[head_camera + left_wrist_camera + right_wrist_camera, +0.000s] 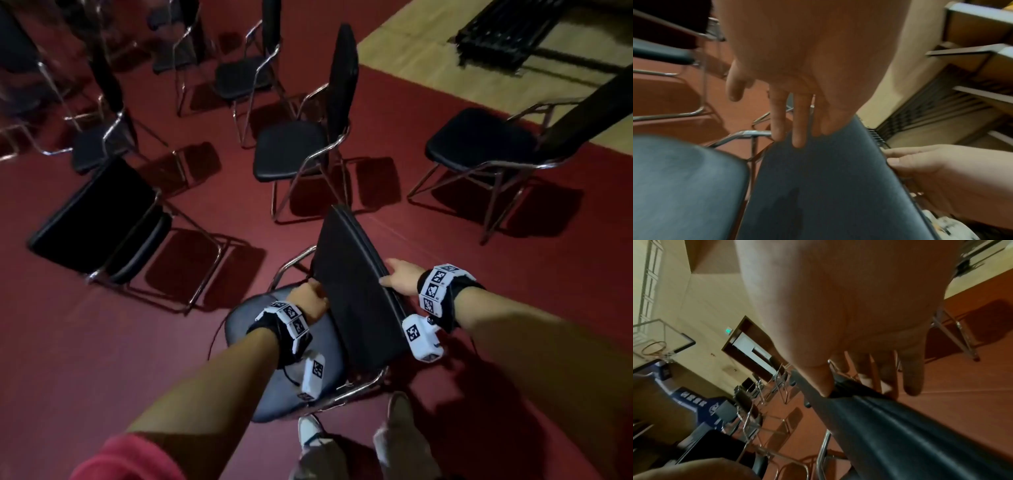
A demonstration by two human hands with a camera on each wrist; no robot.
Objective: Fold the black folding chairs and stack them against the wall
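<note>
The chair [308,342] being folded stands right at the person's feet, at six o'clock on the red carpet [85,342]. The left hand [306,298] lays nearly straight fingers [799,126] on the backrest [352,294], seemingly to steady it. The right hand [400,277] pinches its far edge, thumb over, fingers behind, likely for leverage. Open chairs [298,150] wait around twelve, with a folded stack [507,31] at two.

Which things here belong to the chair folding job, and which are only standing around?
Job: chair being held, left hand, right hand, open chairs still to fold, folded stack.
Around: basketball hoop, doorway.
</note>
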